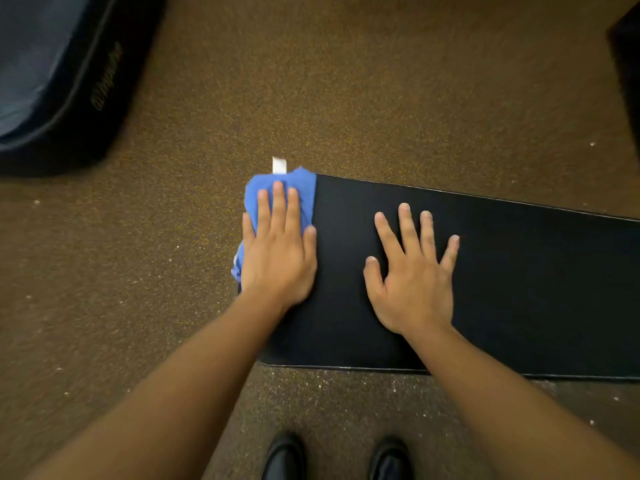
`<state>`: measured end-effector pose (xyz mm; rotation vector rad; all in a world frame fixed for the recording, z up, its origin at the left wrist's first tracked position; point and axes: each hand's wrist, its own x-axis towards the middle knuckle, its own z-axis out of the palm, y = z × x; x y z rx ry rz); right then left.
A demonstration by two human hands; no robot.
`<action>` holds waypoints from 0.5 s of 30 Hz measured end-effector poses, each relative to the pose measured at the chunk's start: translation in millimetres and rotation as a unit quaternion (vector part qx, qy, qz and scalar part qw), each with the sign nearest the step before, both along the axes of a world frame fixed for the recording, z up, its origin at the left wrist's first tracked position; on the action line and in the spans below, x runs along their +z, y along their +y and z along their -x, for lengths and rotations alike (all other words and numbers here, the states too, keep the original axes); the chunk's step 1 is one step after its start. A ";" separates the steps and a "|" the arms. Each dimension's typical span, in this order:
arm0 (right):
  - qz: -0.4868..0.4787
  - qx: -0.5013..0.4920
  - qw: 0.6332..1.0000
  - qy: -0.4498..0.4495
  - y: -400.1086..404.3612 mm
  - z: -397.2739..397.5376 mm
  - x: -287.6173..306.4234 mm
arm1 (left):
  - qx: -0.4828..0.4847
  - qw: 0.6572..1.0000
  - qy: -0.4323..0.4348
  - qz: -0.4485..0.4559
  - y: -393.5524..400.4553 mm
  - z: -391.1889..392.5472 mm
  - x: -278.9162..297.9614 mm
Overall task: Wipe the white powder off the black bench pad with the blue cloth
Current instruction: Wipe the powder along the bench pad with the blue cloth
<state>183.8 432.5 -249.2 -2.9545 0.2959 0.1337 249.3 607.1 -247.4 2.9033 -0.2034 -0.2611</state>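
The black bench pad (519,278) runs from the centre of the view out past the right edge. A crumpled blue cloth (304,192) covers its left end. My left hand (280,251) lies flat on the cloth, fingers together, pressing it onto the pad. My right hand (412,271) rests palm down on the bare pad to the right, fingers spread, holding nothing. The visible pad surface looks plain black; I see no white powder on it.
Speckled brown rubber floor (346,98) surrounds the pad, with small white flecks scattered on it. A white tag (279,165) sticks out behind the cloth. A dark padded mat (62,81) lies at the upper left. My black shoes (284,459) show at the bottom edge.
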 end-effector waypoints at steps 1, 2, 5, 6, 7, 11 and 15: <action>0.000 0.002 1.000 0.000 0.4 -0.1 -0.8 | 0.010 1.000 0.007 -0.007 -4.0 -15.0 -0.1; 0.000 0.003 1.000 0.000 0.4 -0.4 -1.5 | 0.013 1.000 0.010 -0.012 -7.0 -23.0 -1.3; -0.001 0.000 1.000 0.000 -0.6 -0.5 -1.5 | -0.005 1.000 -0.002 0.001 -3.9 -1.8 -2.3; 0.001 0.000 1.000 0.002 -0.5 -0.5 -0.7 | -0.013 1.000 -0.004 0.007 0.0 16.6 -1.0; 0.002 0.000 1.000 0.004 -0.3 -0.5 -0.2 | -0.019 1.000 -0.005 0.013 4.0 37.7 -0.2; 0.000 0.001 1.000 0.004 0.2 -0.3 0.4 | -0.041 0.999 -0.002 0.001 8.7 104.5 -3.5; -0.001 0.004 1.000 0.002 0.1 -1.3 0.0 | -0.055 0.998 0.009 0.003 -5.6 64.5 -1.0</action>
